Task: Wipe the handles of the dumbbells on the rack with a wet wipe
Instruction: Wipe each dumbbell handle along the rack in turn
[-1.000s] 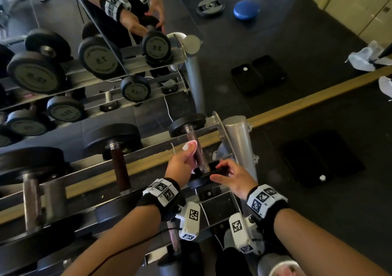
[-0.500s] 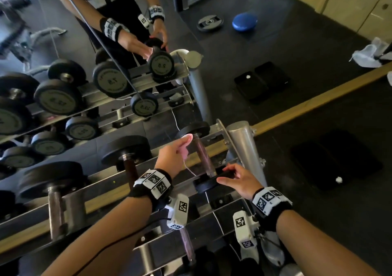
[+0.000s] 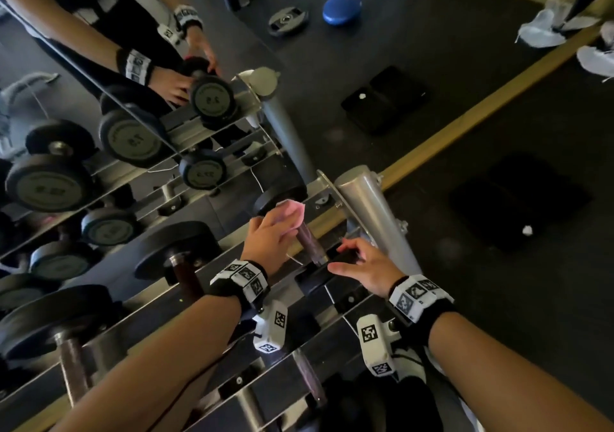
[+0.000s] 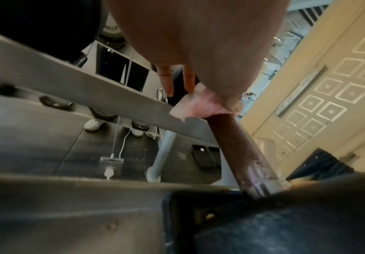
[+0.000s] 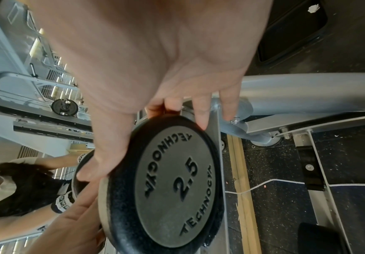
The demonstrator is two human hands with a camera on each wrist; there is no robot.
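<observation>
A small 2.5 dumbbell lies at the right end of the rack's top shelf (image 3: 332,302). My left hand (image 3: 272,232) holds a pink wet wipe (image 3: 290,214) wrapped round the far end of its brown handle (image 3: 310,242), just short of the far head. The left wrist view shows the wipe (image 4: 201,106) bunched on the handle (image 4: 231,142), with two fingers sticking out straight. My right hand (image 3: 358,262) grips the near head (image 3: 319,277). In the right wrist view its thumb and fingers curl over the rim of that head (image 5: 172,185).
Bigger dumbbells (image 3: 179,252) sit on the shelf to the left. Another handle (image 3: 309,378) shows on the lower shelf. The grey rack post (image 3: 372,212) rises just right of my hands. A mirror behind repeats the rack. Black pads (image 3: 518,199) lie on the floor.
My left hand has slid the wipe a little along the handle toward the far head. My right hand has kept its hold on the near head. The head camera has shifted.
</observation>
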